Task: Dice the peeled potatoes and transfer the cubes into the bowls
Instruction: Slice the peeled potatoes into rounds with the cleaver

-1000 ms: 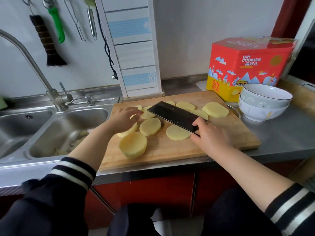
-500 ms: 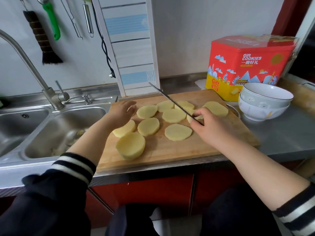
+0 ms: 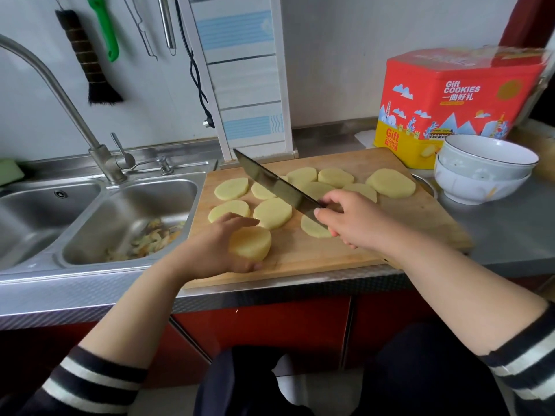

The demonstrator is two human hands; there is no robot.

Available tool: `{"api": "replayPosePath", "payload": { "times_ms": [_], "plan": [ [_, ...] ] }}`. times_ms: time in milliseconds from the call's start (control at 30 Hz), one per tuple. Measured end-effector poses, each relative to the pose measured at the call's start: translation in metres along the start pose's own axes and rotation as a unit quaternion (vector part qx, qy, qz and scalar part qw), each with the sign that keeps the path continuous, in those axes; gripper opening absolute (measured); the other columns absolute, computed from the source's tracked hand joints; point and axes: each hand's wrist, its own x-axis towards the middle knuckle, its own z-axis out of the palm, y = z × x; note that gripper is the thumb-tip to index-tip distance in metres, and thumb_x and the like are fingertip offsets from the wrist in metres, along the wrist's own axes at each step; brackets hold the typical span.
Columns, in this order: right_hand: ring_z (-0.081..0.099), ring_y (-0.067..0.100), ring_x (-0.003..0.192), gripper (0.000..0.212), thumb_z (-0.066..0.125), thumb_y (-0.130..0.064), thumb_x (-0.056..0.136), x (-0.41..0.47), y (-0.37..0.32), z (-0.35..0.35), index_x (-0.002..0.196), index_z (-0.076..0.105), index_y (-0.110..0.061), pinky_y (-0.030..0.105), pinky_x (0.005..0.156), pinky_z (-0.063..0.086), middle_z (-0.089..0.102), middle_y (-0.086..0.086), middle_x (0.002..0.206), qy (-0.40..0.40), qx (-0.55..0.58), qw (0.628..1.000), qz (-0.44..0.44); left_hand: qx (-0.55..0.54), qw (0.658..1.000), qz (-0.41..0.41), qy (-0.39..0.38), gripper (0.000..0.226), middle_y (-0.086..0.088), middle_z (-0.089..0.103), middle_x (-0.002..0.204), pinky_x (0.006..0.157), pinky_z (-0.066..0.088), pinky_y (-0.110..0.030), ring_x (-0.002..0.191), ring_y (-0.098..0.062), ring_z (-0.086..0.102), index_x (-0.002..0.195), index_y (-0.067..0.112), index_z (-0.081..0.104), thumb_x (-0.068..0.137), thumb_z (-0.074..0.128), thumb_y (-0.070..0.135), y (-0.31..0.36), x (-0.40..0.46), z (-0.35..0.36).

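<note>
The thick potato piece (image 3: 250, 244) lies at the near left of the board (image 3: 420, 223) and is grasped by the left hand (image 3: 210, 250), fingers curled over its far edge and thumb under its near side. Beyond that hand, thinner slices (image 3: 272, 213) are spread flat across the board, one partly hidden under the right hand (image 3: 351, 219). The knife (image 3: 274, 184) is gripped at the handle by the right hand, its blade raised and angled away towards the far left, above the slices and not yet in a cut. No cubes are seen, so the dicing is judged barely begun.

For the step in hand, the thick piece is best laid on its flat face, held with fingertips tucked back from the blade, and the edge brought down squarely so that even strips are obtained before cross-cutting. A wet potato may slip, so firm pressure is advised.

To the far right of the right hand, two stacked bowls (image 3: 480, 175) stand on the desk (image 3: 510, 229), just beside the board, with a red tin (image 3: 456, 97) behind them. Left of the left hand lies the sink (image 3: 90, 235), holding peelings.
</note>
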Motion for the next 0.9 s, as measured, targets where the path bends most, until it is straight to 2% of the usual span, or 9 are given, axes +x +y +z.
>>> {"api": "replayPosePath", "payload": {
  "times_ms": [100, 200, 267, 333, 433, 567, 633, 767, 900],
  "plan": [
    [0.049, 0.013, 0.052, 0.019, 0.051, -0.035, 0.097, -0.001, -0.004, -0.001, 0.113, 0.056, -0.026, 0.030, 0.051, 0.044, 0.060, -0.002, 0.074, -0.018, -0.010, 1.000, -0.007, -0.112, 0.994, 0.015, 0.007, 0.054, 0.019, 0.060, 0.104, 0.078, 0.042, -0.014, 0.084, 0.010, 0.054, 0.111, 0.031, 0.063, 0.065, 0.086, 0.048, 0.005, 0.001, -0.004],
    [0.046, 0.011, 0.047, 0.017, 0.051, -0.031, 0.098, -0.003, -0.008, -0.001, 0.111, 0.056, -0.023, 0.027, 0.047, 0.042, 0.059, 0.000, 0.070, -0.038, 0.011, 0.999, -0.015, -0.180, 0.983, 0.032, 0.020, 0.060, 0.014, 0.062, 0.108, 0.075, 0.043, -0.013, 0.084, 0.004, 0.057, 0.104, 0.029, 0.066, 0.055, 0.078, 0.061, 0.002, 0.008, 0.000],
    [0.045, 0.011, 0.046, 0.019, 0.050, -0.030, 0.098, -0.005, -0.012, -0.002, 0.114, 0.055, -0.022, 0.028, 0.047, 0.042, 0.059, 0.001, 0.070, -0.049, 0.020, 0.998, -0.019, -0.242, 0.969, 0.039, 0.039, 0.064, 0.009, 0.063, 0.109, 0.074, 0.048, -0.019, 0.085, -0.001, 0.060, 0.104, 0.022, 0.062, 0.055, 0.081, 0.059, -0.002, 0.012, 0.005],
    [0.045, 0.011, 0.047, 0.020, 0.049, -0.030, 0.099, -0.006, -0.017, -0.003, 0.117, 0.052, -0.022, 0.028, 0.047, 0.043, 0.059, 0.002, 0.071, -0.061, 0.022, 0.998, -0.020, -0.284, 0.956, 0.021, 0.070, 0.069, 0.001, 0.061, 0.111, 0.069, 0.056, -0.028, 0.085, -0.014, 0.067, 0.100, 0.020, 0.059, 0.054, 0.081, 0.067, -0.003, 0.014, 0.008],
    [0.046, 0.012, 0.049, 0.016, 0.048, -0.030, 0.100, -0.006, -0.025, -0.004, 0.116, 0.049, -0.027, 0.026, 0.046, 0.043, 0.059, 0.003, 0.073, -0.090, 0.005, 0.996, -0.018, -0.212, 0.963, 0.010, 0.167, 0.046, 0.004, 0.056, 0.112, 0.057, 0.055, -0.027, 0.070, -0.022, 0.068, 0.094, 0.029, 0.056, 0.070, 0.069, 0.066, 0.000, 0.012, 0.012],
    [0.045, 0.013, 0.051, 0.022, 0.047, -0.031, 0.100, -0.002, -0.029, 0.001, 0.119, 0.053, -0.022, 0.025, 0.046, 0.043, 0.059, 0.004, 0.073, -0.127, -0.003, 0.992, 0.008, -0.066, 0.950, 0.029, 0.304, 0.032, 0.017, 0.052, 0.101, 0.057, 0.039, -0.012, 0.065, -0.005, 0.060, 0.096, 0.026, 0.058, 0.083, 0.061, 0.055, 0.000, 0.012, 0.020],
    [0.045, 0.014, 0.051, 0.023, 0.046, -0.031, 0.100, 0.000, -0.030, 0.005, 0.117, 0.055, -0.019, 0.025, 0.046, 0.042, 0.058, 0.004, 0.072, -0.137, -0.005, 0.990, 0.019, 0.002, 0.929, 0.014, 0.369, 0.025, 0.015, 0.051, 0.099, 0.054, 0.036, -0.019, 0.063, -0.006, 0.055, 0.096, 0.019, 0.062, 0.089, 0.064, 0.043, -0.001, 0.013, 0.027],
    [0.045, 0.013, 0.050, 0.025, 0.045, -0.030, 0.101, 0.004, -0.037, 0.009, 0.112, 0.057, -0.011, 0.024, 0.045, 0.041, 0.055, 0.005, 0.072, -0.145, 0.004, 0.989, 0.035, 0.012, 0.907, 0.054, 0.417, 0.020, 0.005, 0.056, 0.093, 0.058, 0.044, -0.029, 0.073, -0.012, 0.054, 0.093, 0.011, 0.065, 0.097, 0.058, 0.029, -0.007, 0.015, 0.035],
    [0.044, 0.014, 0.048, 0.032, 0.044, -0.028, 0.101, 0.009, -0.046, 0.011, 0.108, 0.056, 0.001, 0.023, 0.043, 0.040, 0.053, 0.006, 0.072, -0.147, -0.001, 0.988, 0.043, -0.024, 0.902, 0.073, 0.424, 0.029, 0.003, 0.059, 0.099, 0.066, 0.051, -0.035, 0.079, -0.013, 0.056, 0.095, 0.012, 0.066, 0.098, 0.050, 0.037, -0.015, 0.013, 0.041]
  ]
}}
